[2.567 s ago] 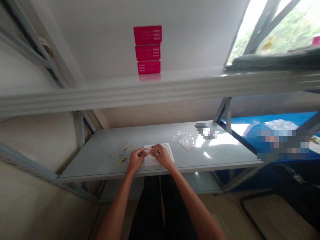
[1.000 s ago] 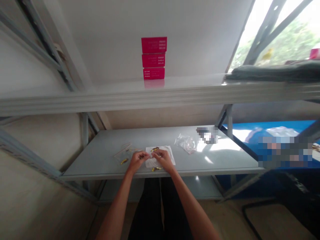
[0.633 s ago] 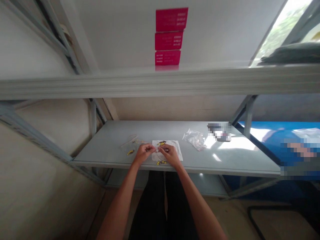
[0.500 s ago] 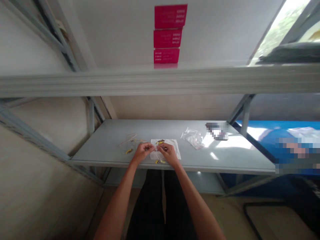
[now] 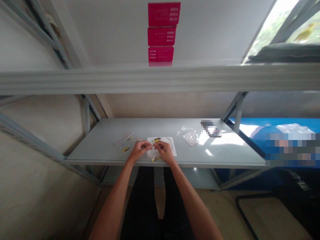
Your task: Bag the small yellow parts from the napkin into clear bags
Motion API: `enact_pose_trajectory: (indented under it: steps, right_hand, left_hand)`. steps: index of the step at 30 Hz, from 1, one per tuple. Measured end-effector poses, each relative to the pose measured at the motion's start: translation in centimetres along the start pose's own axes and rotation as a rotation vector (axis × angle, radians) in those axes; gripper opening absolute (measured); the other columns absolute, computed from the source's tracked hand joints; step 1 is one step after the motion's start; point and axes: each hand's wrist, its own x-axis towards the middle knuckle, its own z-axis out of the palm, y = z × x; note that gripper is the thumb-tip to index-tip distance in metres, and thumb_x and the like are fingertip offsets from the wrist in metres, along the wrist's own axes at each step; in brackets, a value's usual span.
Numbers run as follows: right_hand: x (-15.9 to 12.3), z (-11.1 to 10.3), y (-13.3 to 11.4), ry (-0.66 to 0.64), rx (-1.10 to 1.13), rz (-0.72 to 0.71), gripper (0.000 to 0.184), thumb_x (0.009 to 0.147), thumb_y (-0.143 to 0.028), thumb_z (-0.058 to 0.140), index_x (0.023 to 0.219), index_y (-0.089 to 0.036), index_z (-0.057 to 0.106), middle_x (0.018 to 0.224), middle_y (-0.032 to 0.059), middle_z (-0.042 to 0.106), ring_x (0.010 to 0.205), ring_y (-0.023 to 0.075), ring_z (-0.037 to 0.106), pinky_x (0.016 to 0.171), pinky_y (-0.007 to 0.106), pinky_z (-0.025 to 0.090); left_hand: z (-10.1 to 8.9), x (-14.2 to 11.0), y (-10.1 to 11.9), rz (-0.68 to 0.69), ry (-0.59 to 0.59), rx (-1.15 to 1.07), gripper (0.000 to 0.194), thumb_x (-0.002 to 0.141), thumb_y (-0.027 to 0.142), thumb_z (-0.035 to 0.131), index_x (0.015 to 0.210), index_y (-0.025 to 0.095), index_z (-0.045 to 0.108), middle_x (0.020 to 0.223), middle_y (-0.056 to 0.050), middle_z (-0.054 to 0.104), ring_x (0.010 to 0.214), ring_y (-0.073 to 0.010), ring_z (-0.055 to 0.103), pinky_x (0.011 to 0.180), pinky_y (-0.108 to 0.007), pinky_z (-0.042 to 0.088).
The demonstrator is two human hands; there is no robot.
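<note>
My left hand [image 5: 139, 150] is closed in a pinch over the left edge of a white sheet [image 5: 172, 146], which could be paper or a flat bag. Facing it, my right hand [image 5: 165, 152] pinches too, its fingertips almost meeting the left ones. Whatever sits between the fingertips is too small to make out. Just beyond the hands, small yellow-and-dark pieces [image 5: 157, 140] lie on the sheet. More yellow pieces [image 5: 156, 159] rest at its near edge. Left of my left hand, another yellow-and-dark piece [image 5: 125, 150] lies by a clear zip bag [image 5: 122, 141].
A heap of clear plastic bags [image 5: 189, 136] lies to the right on the grey shelf [image 5: 100, 143]. Behind it is a blurred dark object [image 5: 211, 129]. An upper shelf beam [image 5: 160, 80] crosses overhead, bearing stacked red boxes [image 5: 163, 15]. A blue surface [image 5: 250, 133] adjoins at right.
The whole view has shifted slightly, so everything appears further left. Both hands stay pinched close together over the sheet.
</note>
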Motion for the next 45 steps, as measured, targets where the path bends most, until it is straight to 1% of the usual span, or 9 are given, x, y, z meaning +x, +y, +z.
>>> enact_pose_trajectory:
  steps: [6,12,24,28,31,35,40,43,45]
  right_hand:
    - [0.1,0.3,0.2,-0.007,-0.019,-0.004,0.036,0.094,-0.049,0.06,0.079,-0.021,0.074,0.082,0.0061,0.075,0.074,0.0196,0.066,0.069,0.028,0.048]
    - [0.1,0.0,0.1,0.04,-0.078,0.006,0.042,0.097,-0.049,0.053,0.069,-0.021,0.065,0.066,0.003,0.065,0.062,0.0163,0.056,0.061,0.027,0.041]
    - [-0.1,0.7,0.2,-0.061,-0.254,-0.098,0.027,0.097,-0.035,0.052,0.076,-0.022,0.061,0.07,0.002,0.062,0.066,0.0168,0.053,0.065,0.027,0.037]
    - [-0.1,0.5,0.2,0.005,-0.166,-0.08,0.033,0.099,-0.04,0.048,0.073,-0.022,0.058,0.069,0.0019,0.059,0.066,0.0171,0.053,0.064,0.027,0.037]
    - [-0.3,0.3,0.1,0.034,-0.167,-0.061,0.037,0.1,-0.044,0.048,0.073,-0.022,0.06,0.068,0.0019,0.06,0.064,0.0167,0.052,0.062,0.028,0.037]
    - [-0.3,0.4,-0.1,0.047,-0.187,-0.046,0.041,0.1,-0.049,0.049,0.073,-0.021,0.063,0.068,0.0021,0.062,0.062,0.0167,0.053,0.062,0.028,0.037]
    - [-0.3,0.5,-0.3,0.109,-0.114,0.02,0.052,0.102,-0.055,0.042,0.069,-0.022,0.064,0.067,0.0031,0.065,0.061,0.0172,0.055,0.061,0.029,0.038]
    - [-0.8,-1.0,-0.6,0.241,-0.179,0.044,0.054,0.104,-0.052,0.038,0.069,-0.022,0.065,0.069,0.0045,0.068,0.062,0.018,0.055,0.063,0.03,0.039]
    - [-1.2,-3.3,-0.6,0.328,-0.336,0.042,0.051,0.104,-0.049,0.041,0.07,-0.021,0.067,0.071,0.0064,0.069,0.068,0.0202,0.056,0.067,0.032,0.041]
  left_hand:
    - [-0.1,0.0,0.0,-0.011,0.016,-0.001,0.029,0.079,0.045,0.075,0.076,0.016,0.073,0.075,-0.004,0.072,0.072,-0.0186,0.065,0.07,-0.028,0.05]
    - [0.1,0.1,-0.1,0.0,0.041,0.018,0.029,0.077,0.045,0.076,0.079,0.017,0.074,0.079,-0.006,0.074,0.074,-0.0194,0.066,0.071,-0.028,0.051]
    - [0.2,0.1,-0.4,-0.019,0.034,0.035,0.037,0.072,0.052,0.08,0.074,0.016,0.074,0.074,-0.003,0.073,0.071,-0.0189,0.064,0.07,-0.029,0.05]
    - [0.4,0.0,0.1,-0.076,0.064,-0.003,0.034,0.069,0.048,0.082,0.079,0.016,0.078,0.084,-0.008,0.079,0.08,-0.0238,0.07,0.077,-0.034,0.053]
    - [0.4,0.0,0.1,-0.097,0.091,-0.039,0.034,0.069,0.049,0.081,0.076,0.016,0.078,0.077,-0.008,0.078,0.073,-0.0234,0.07,0.072,-0.033,0.054]
    - [0.4,0.0,-0.4,-0.095,0.156,-0.068,0.037,0.07,0.05,0.08,0.078,0.015,0.078,0.069,-0.005,0.075,0.06,-0.0194,0.066,0.062,-0.031,0.051]
    - [0.2,-0.2,-1.0,-0.065,0.278,-0.08,0.034,0.071,0.047,0.081,0.083,0.015,0.079,0.077,-0.007,0.077,0.066,-0.0195,0.069,0.065,-0.029,0.053]
    - [-0.1,-0.3,-1.5,-0.018,0.437,-0.049,0.037,0.082,0.051,0.071,0.088,0.016,0.078,0.08,-0.008,0.078,0.068,-0.0188,0.071,0.064,-0.027,0.053]
    - [-0.3,-0.3,-2.0,0.002,0.564,-0.028,0.04,0.087,0.053,0.067,0.094,0.015,0.077,0.085,-0.009,0.079,0.067,-0.0186,0.072,0.064,-0.028,0.055]
